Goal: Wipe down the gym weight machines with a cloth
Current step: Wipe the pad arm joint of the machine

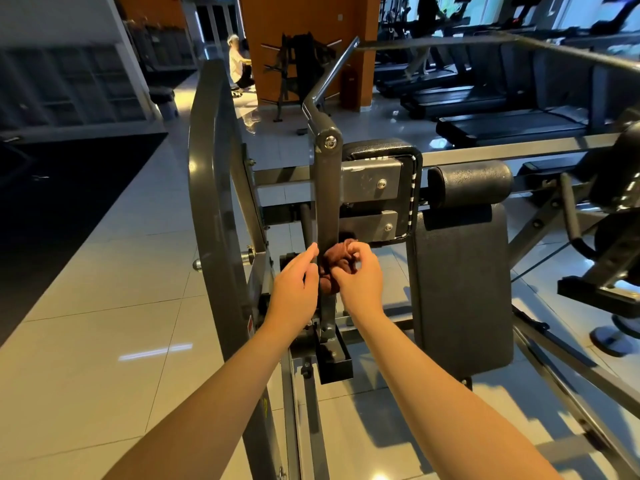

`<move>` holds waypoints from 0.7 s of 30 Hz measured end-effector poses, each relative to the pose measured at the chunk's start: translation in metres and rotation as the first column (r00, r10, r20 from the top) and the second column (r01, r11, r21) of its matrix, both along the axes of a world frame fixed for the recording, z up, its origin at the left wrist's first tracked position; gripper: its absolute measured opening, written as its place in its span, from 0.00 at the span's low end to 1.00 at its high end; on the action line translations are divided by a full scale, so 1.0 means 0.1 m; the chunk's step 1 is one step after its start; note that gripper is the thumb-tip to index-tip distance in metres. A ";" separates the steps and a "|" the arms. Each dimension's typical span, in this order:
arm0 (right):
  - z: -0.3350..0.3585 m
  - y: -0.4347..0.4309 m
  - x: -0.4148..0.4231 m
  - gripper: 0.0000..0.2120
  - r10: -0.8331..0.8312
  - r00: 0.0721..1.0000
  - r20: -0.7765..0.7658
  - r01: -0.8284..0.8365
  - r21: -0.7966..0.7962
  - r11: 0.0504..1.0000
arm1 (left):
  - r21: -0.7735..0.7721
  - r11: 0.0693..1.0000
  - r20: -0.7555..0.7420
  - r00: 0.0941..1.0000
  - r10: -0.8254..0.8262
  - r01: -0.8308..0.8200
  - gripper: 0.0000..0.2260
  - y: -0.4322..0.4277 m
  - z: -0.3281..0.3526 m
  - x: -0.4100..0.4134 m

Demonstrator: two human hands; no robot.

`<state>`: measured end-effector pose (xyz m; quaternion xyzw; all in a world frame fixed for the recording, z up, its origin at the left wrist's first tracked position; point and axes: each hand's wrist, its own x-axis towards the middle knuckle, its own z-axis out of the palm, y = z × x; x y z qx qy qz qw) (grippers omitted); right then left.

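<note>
A grey weight machine stands in front of me, with an upright grey arm (326, 202) running down its middle. A bunched brown cloth (337, 259) is pressed against the lower part of that arm. My right hand (358, 275) grips the cloth from the right, fingers curled into it. My left hand (298, 282) is beside the arm on the left, fingers fairly straight and touching the arm's edge next to the cloth. Part of the cloth is hidden behind my hands.
A curved grey frame (207, 202) rises on the left. Black pads (460, 278) and a roller pad (471, 183) sit on the right. A chrome handle bar (332, 71) slants up behind. Treadmills (485, 98) line the back right; a person (237, 64) sits far back by an orange pillar.
</note>
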<state>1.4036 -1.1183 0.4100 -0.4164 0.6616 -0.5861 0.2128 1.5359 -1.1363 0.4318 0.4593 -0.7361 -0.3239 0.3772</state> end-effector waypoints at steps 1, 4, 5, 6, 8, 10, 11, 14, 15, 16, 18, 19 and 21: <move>-0.08 0.01 0.00 0.15 0.005 1.000 0.005 -0.005 0.041 0.999 | -0.039 0.999 0.041 0.999 0.023 -0.021 0.18 -0.01 0.01 0.01; -0.18 0.07 -0.02 0.13 0.012 1.000 0.021 -0.014 0.120 0.993 | -0.088 0.994 0.178 0.981 0.075 -0.060 0.18 -0.06 -0.02 0.06; -0.17 0.09 -0.02 0.13 0.007 1.000 0.020 -0.008 0.088 0.996 | -0.067 0.997 0.197 0.979 0.057 -0.045 0.18 -0.08 -0.03 0.08; -0.11 0.11 -0.02 0.13 -0.005 1.000 0.013 0.004 0.030 1.000 | -0.021 1.000 0.195 0.980 0.023 -0.020 0.19 -0.08 -0.04 0.08; 0.09 0.12 0.01 0.14 -0.027 0.999 -0.035 0.024 -0.100 0.995 | 0.086 0.996 0.132 0.991 -0.039 0.028 0.18 -0.07 -0.04 0.07; 0.25 0.07 0.08 0.12 -0.046 0.993 -0.108 0.028 -0.162 0.986 | 0.168 0.985 0.024 0.998 -0.056 0.051 0.14 -0.05 -0.06 0.05; 0.28 0.04 0.13 0.11 -0.057 0.989 -0.140 0.032 -0.169 0.985 | 0.194 0.979 -0.027 0.998 -0.049 0.054 0.14 -0.04 -0.08 0.04; 0.15 -0.05 0.27 0.12 -0.065 0.981 -0.181 0.039 -0.146 0.989 | 0.185 0.983 -0.065 0.998 0.000 0.012 0.18 -0.03 -0.14 0.05; 0.05 -0.07 0.31 0.12 -0.058 0.980 -0.191 0.037 -0.112 0.993 | 0.164 0.987 -0.054 0.998 0.017 -0.008 0.19 -0.03 -0.16 0.06; -0.05 -0.08 0.34 0.12 -0.047 0.980 -0.192 0.035 -0.063 0.997 | 0.160 0.987 -0.046 0.998 0.036 -0.028 0.19 -0.02 -0.17 0.07; -0.24 -0.05 0.35 0.12 -0.034 0.987 -0.155 0.039 0.032 0.999 | 0.150 0.987 -0.028 0.998 0.054 -0.050 0.19 -0.02 -0.20 0.07; -0.33 -0.03 0.34 0.12 -0.035 0.992 -0.124 0.043 0.065 0.997 | 0.135 0.990 -0.007 0.999 0.039 -0.038 0.19 -0.02 -0.21 0.07; -0.46 0.03 0.28 0.12 -0.046 0.997 -0.062 0.053 0.127 0.990 | 0.113 0.994 0.045 0.999 0.007 -0.012 0.19 -0.03 -0.25 0.07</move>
